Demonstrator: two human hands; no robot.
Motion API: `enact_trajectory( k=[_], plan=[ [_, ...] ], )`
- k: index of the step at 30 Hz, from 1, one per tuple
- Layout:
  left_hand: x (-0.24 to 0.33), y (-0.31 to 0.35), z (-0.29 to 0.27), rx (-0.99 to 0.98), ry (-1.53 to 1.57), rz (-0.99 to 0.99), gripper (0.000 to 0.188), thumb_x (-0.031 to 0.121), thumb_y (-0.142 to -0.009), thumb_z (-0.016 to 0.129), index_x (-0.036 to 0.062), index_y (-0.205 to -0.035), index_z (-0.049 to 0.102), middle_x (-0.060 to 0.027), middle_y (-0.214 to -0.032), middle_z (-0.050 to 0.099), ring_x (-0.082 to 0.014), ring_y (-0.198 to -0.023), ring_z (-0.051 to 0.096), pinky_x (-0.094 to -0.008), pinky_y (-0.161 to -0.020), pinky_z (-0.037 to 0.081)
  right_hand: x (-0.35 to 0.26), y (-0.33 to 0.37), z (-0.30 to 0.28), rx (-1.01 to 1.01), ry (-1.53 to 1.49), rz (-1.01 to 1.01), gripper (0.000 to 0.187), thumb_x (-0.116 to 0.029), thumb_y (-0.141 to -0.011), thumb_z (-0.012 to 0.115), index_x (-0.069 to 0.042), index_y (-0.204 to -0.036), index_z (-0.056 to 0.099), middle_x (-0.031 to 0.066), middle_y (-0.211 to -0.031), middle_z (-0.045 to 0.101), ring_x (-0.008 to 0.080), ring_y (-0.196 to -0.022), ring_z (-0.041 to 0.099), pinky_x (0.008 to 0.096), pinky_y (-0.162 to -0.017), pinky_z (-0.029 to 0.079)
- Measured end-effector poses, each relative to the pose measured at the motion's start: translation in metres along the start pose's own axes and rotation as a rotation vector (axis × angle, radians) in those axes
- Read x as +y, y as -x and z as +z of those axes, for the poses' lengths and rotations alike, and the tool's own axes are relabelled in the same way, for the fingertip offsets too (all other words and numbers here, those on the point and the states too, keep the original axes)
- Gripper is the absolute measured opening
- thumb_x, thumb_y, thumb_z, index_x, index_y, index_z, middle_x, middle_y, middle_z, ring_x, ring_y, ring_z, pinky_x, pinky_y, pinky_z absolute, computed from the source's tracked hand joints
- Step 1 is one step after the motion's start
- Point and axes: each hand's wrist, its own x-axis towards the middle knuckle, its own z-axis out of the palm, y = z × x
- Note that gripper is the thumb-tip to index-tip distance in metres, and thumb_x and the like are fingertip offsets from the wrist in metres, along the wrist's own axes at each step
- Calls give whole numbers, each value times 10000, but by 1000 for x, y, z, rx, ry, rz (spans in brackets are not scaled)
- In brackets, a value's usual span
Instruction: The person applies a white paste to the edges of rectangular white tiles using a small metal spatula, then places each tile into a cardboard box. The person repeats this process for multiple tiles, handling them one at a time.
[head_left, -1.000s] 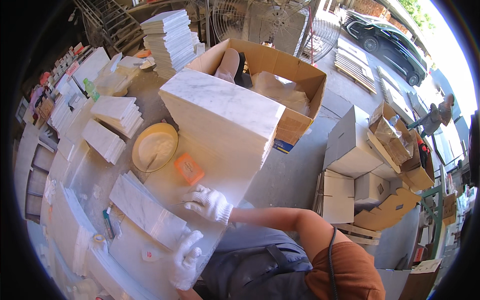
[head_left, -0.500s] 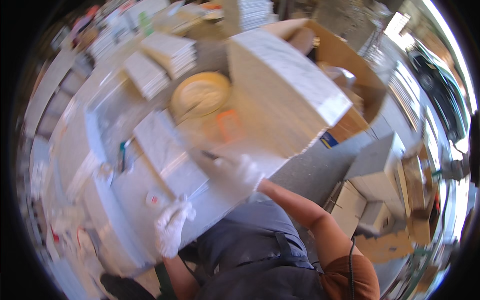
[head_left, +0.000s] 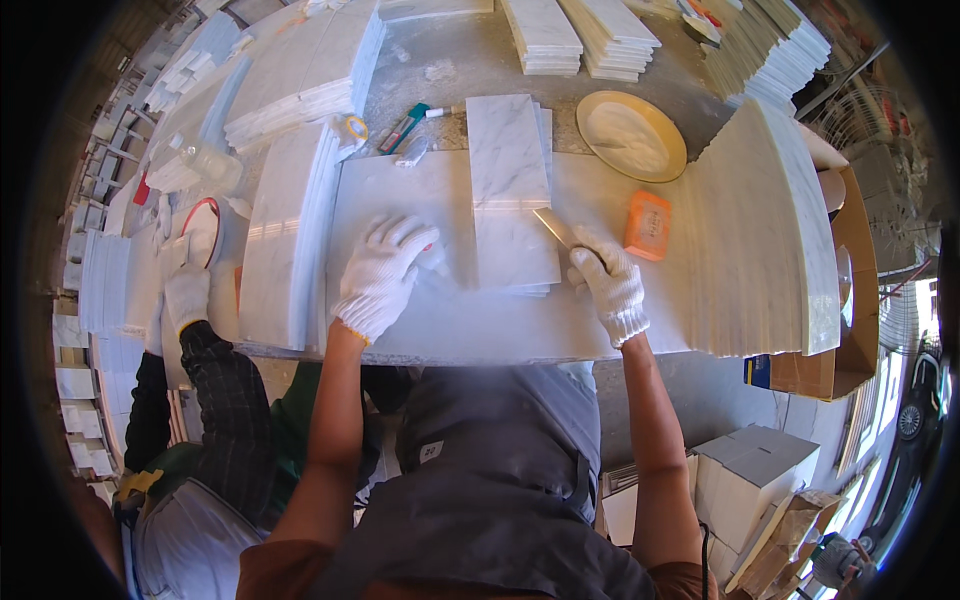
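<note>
My left hand (head_left: 383,278), in a white knit glove, has its fingers curled round a small whitish container (head_left: 434,262) with a red spot, mostly hidden by the fingers. My right hand (head_left: 610,285), gloved alike, is closed on a flat-bladed scraper (head_left: 553,227). The blade points up and left, its tip at the right edge of a pale grey-veined marble tile (head_left: 508,150). That tile lies on a few others, slightly out of line, between my hands. An orange block (head_left: 648,226) is to the right of the scraper.
A yellow bowl of white powder (head_left: 632,135) stands beyond the orange block. Tall tile stacks flank the work, one left (head_left: 285,235), one right (head_left: 765,230). A teal cutter (head_left: 404,128) lies behind. At far left a co-worker's gloved hand (head_left: 188,295) is near a red-rimmed round thing.
The view has swung to the right and levelled. My left hand has moved onto the small red-marked container, which lay apart from it before. My right hand still grips the scraper, now at the tile's edge.
</note>
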Motion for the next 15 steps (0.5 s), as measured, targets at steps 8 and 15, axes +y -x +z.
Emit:
enact_trajectory(
  k=[8, 15],
  plan=[
    [-12, 0, 37, 98, -100, 71, 345, 199, -978, 620, 202, -1306, 724, -106, -1447, 642, -387, -1329, 583, -488, -1140, 469, -1, -16, 12, -41, 225, -217, 314, -124, -1029, 668, -6, -1311, 739, 60, -919, 709, 110, -705, 624, 294, -656, 524],
    [-11, 1, 45, 145, 152, -5, 572, -86, -881, 659, 125, -1412, 654, -155, -1411, 642, -334, -1247, 644, -408, -1049, 552, -15, -20, 12, -19, 375, -347, 327, -163, -1034, 654, -46, -1327, 740, 135, -944, 732, 176, -774, 658, 337, -727, 543]
  ],
)
